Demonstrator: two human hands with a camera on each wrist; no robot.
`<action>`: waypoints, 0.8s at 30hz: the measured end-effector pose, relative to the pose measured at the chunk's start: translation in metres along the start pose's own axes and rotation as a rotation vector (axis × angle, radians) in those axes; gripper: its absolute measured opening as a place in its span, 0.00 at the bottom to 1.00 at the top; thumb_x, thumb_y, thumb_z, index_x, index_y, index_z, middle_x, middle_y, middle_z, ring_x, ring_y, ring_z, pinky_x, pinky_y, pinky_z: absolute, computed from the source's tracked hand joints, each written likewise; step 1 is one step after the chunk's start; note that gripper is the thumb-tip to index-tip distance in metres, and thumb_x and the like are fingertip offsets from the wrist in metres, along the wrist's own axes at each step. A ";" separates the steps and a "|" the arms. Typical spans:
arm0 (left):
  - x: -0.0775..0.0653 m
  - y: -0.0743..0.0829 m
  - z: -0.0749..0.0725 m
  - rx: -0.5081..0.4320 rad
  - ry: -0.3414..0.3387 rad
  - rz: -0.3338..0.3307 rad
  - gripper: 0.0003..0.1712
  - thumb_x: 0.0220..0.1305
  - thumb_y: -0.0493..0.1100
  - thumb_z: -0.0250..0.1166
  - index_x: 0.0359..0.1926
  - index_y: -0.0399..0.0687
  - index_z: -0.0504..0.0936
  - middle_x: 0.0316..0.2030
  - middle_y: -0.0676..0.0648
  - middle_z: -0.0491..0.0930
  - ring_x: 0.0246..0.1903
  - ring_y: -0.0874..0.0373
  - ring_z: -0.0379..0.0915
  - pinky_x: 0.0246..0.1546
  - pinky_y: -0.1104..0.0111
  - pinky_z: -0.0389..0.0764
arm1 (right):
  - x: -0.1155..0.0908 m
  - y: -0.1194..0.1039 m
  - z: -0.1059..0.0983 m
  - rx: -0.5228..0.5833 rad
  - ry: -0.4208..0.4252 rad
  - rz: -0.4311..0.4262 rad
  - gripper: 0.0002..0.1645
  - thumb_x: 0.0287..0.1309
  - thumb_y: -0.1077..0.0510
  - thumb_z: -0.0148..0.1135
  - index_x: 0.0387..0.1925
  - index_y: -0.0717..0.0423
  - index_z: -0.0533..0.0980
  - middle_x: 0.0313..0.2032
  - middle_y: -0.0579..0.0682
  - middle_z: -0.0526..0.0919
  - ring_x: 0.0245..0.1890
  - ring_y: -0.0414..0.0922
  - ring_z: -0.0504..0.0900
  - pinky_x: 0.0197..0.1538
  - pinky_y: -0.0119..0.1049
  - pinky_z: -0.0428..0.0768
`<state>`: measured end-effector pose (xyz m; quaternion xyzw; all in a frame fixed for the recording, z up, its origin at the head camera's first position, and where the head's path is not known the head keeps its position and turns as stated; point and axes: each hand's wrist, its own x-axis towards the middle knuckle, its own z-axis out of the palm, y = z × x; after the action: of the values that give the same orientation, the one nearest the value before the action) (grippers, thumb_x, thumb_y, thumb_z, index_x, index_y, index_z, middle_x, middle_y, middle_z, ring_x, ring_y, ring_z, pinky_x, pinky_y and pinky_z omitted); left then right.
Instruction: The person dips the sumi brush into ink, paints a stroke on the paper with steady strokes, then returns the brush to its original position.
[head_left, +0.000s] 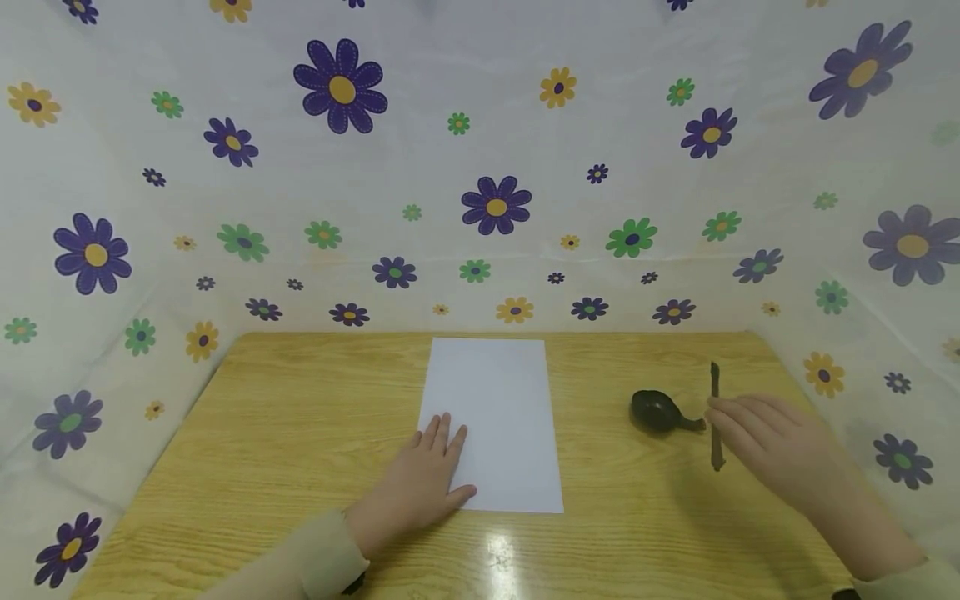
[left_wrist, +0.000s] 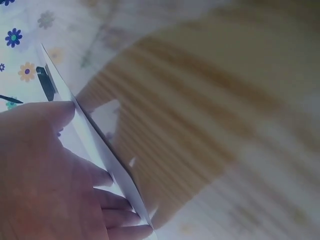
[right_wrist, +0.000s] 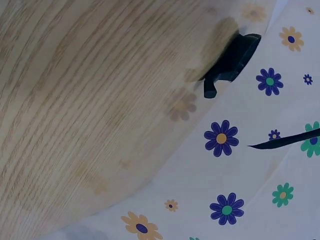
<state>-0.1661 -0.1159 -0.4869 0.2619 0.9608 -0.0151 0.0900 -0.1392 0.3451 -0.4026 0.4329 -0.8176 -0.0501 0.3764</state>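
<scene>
Head view: a white flowered cloth [head_left: 420, 142] surrounds the work on three sides, probably hung as a plain enclosure, since nothing behind it shows. Inside it sits a wood-grain tabletop [head_left: 300, 417], with a patch of glare at the near edge. A blank white sheet of paper [head_left: 506, 417] lies lengthwise at its middle, squarely in front of the person. The left hand [head_left: 420, 479] rests on the sheet's near left part with straight, spread fingers, seemingly to keep it from sliding. The right hand [head_left: 772, 446] pinches a slim dark brush-like stick [head_left: 716, 446], held roughly upright and raised off the wood, apparently for fine control. Right of the sheet, near that hand, stands a black dish [head_left: 655, 411], its short handle turned rightward, likely for easy reach; its contents cannot be made out.
</scene>
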 end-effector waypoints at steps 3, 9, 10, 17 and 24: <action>0.002 0.006 -0.001 0.029 0.003 -0.007 0.52 0.76 0.73 0.53 0.83 0.41 0.58 0.82 0.30 0.54 0.82 0.37 0.53 0.78 0.46 0.66 | 0.003 -0.002 0.000 -0.006 0.083 0.037 0.27 0.83 0.69 0.29 0.50 0.71 0.79 0.47 0.63 0.88 0.44 0.57 0.83 0.85 0.31 0.48; 0.005 0.014 -0.005 0.055 0.005 -0.020 0.52 0.75 0.74 0.53 0.82 0.41 0.60 0.81 0.30 0.57 0.81 0.37 0.56 0.77 0.47 0.69 | 0.008 -0.006 0.001 -0.014 0.247 0.140 0.23 0.83 0.64 0.39 0.46 0.71 0.81 0.40 0.63 0.89 0.37 0.58 0.83 0.82 0.26 0.54; 0.005 0.015 -0.005 0.057 0.006 -0.019 0.52 0.75 0.74 0.54 0.82 0.41 0.60 0.81 0.30 0.57 0.81 0.37 0.56 0.77 0.47 0.69 | 0.008 -0.007 0.001 -0.024 0.268 0.171 0.23 0.83 0.62 0.42 0.44 0.70 0.82 0.38 0.63 0.90 0.35 0.59 0.84 0.82 0.24 0.55; 0.006 0.022 -0.007 0.061 0.015 -0.010 0.52 0.75 0.73 0.54 0.82 0.41 0.61 0.80 0.29 0.58 0.80 0.37 0.58 0.76 0.47 0.71 | 0.009 -0.011 0.000 0.000 0.223 0.544 0.45 0.83 0.32 0.40 0.36 0.64 0.88 0.32 0.60 0.92 0.29 0.58 0.86 0.51 0.16 0.75; 0.007 0.025 -0.008 0.047 0.015 -0.017 0.52 0.75 0.72 0.56 0.82 0.39 0.61 0.80 0.29 0.58 0.80 0.37 0.58 0.76 0.48 0.71 | 0.008 -0.012 0.004 0.081 0.344 0.655 0.39 0.79 0.35 0.51 0.40 0.66 0.88 0.33 0.63 0.92 0.51 0.06 0.70 0.46 0.05 0.65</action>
<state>-0.1608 -0.0900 -0.4803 0.2558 0.9630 -0.0366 0.0765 -0.1363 0.3309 -0.4057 0.1648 -0.8389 0.1791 0.4869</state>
